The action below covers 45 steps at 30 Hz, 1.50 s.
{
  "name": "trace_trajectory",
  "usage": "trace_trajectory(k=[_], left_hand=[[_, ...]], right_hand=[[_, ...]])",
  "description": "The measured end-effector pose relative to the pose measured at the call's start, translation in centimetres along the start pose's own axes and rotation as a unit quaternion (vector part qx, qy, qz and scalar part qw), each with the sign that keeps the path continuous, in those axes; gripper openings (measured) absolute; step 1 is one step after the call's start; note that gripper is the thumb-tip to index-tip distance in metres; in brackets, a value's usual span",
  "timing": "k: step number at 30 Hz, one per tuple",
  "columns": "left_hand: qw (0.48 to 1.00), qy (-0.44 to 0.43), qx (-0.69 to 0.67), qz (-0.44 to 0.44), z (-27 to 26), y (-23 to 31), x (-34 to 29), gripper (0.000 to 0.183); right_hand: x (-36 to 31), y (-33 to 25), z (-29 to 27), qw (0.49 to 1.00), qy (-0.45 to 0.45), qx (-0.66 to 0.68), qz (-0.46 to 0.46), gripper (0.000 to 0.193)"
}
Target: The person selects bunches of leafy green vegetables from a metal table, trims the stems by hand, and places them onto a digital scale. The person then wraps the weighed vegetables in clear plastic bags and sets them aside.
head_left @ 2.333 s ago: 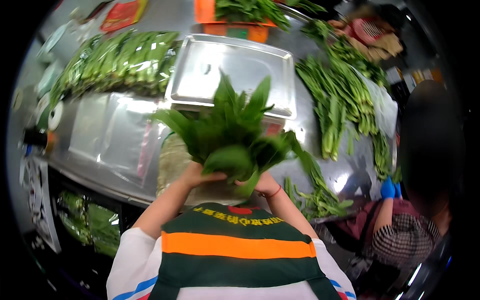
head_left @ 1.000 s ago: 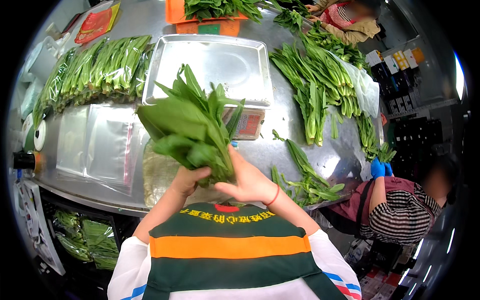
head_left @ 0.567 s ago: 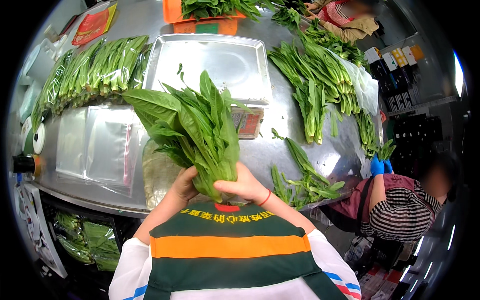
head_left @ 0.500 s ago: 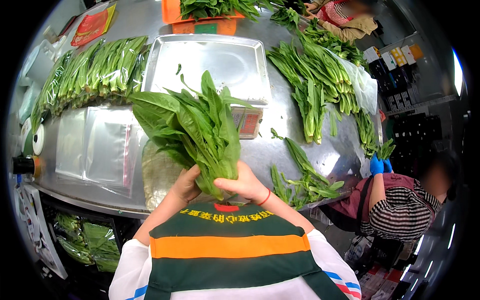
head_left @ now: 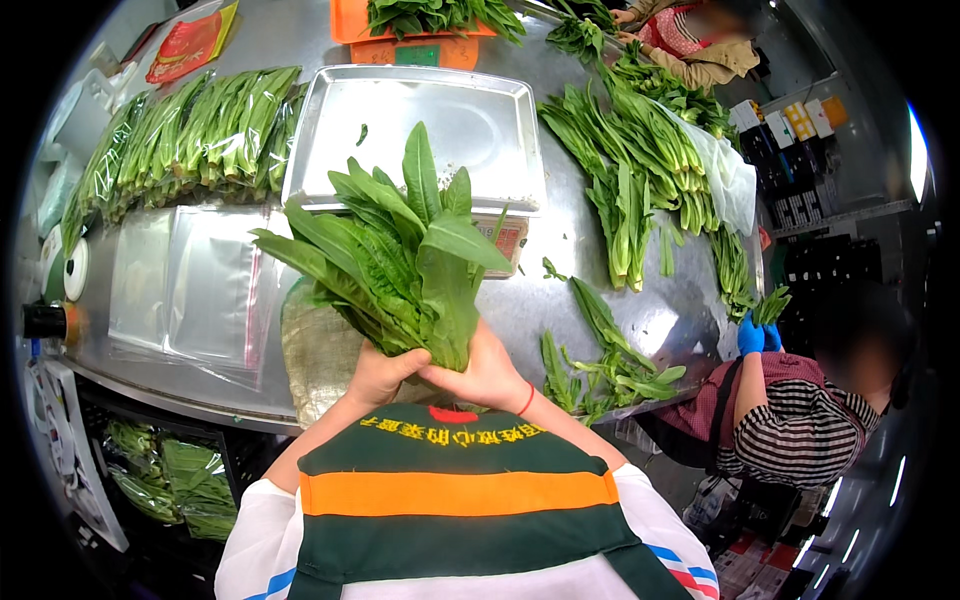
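Both my hands hold a bunch of long-leaved green lettuce (head_left: pixel 405 270) upright in front of my apron, its leaves fanning away from me. My left hand (head_left: pixel 380 377) wraps the lower left side of the bunch. My right hand (head_left: pixel 478 372) closes round the lower right side, and the two thumbs meet at the near side of the base. The cut stem ends are hidden in my hands. Just beyond the leaves lies a shallow metal tray (head_left: pixel 420 85) on a scale, whose keypad (head_left: pixel 510 245) is partly covered by the leaves.
Bagged greens (head_left: pixel 200 140) and clear plastic bags (head_left: pixel 205 290) lie left. Loose lettuce (head_left: pixel 640 170) is heaped right, with stray leaves (head_left: pixel 610 350) nearer the edge. An orange crate (head_left: pixel 350 20) stands behind the tray. A blue-gloved co-worker (head_left: pixel 800 410) stands right; another person (head_left: pixel 690 40) is far right.
My left hand has shifted right and closed tighter round the base, its thumb now meeting the right one. The bunch has turned and its leaves have gathered closer together.
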<state>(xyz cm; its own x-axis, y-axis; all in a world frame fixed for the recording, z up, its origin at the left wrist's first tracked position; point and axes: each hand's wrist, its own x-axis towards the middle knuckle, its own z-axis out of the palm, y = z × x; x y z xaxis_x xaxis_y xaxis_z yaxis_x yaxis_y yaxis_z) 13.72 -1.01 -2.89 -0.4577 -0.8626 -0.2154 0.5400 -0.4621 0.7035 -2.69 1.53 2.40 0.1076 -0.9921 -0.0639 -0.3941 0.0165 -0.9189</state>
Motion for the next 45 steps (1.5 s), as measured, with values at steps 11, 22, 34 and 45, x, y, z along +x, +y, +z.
trace_trajectory(k=[11, 22, 34, 45], left_hand=[[0.983, -0.032, 0.154, 0.091, 1.9, 4.1, 2.7, 0.064], [0.588, 0.227, 0.745, 0.221, 4.3, 10.6, 22.9, 0.077], [0.614, 0.188, 0.594, 0.485, 3.1, 9.0, 19.8, 0.073], [0.553, -0.036, 0.721, 0.415, 4.8, 9.0, 17.6, 0.045]], right_hand=[[2.3, -1.1, -1.5, 0.996, 0.025, -0.019, -0.086, 0.073], [20.1, 2.9, -8.8, 0.885, 0.214, -0.414, -0.015, 0.069], [14.7, -1.7, -8.7, 0.928, 0.295, -0.215, -0.076, 0.028], [16.4, 1.5, -7.9, 0.966, 0.254, 0.041, 0.033, 0.020]])
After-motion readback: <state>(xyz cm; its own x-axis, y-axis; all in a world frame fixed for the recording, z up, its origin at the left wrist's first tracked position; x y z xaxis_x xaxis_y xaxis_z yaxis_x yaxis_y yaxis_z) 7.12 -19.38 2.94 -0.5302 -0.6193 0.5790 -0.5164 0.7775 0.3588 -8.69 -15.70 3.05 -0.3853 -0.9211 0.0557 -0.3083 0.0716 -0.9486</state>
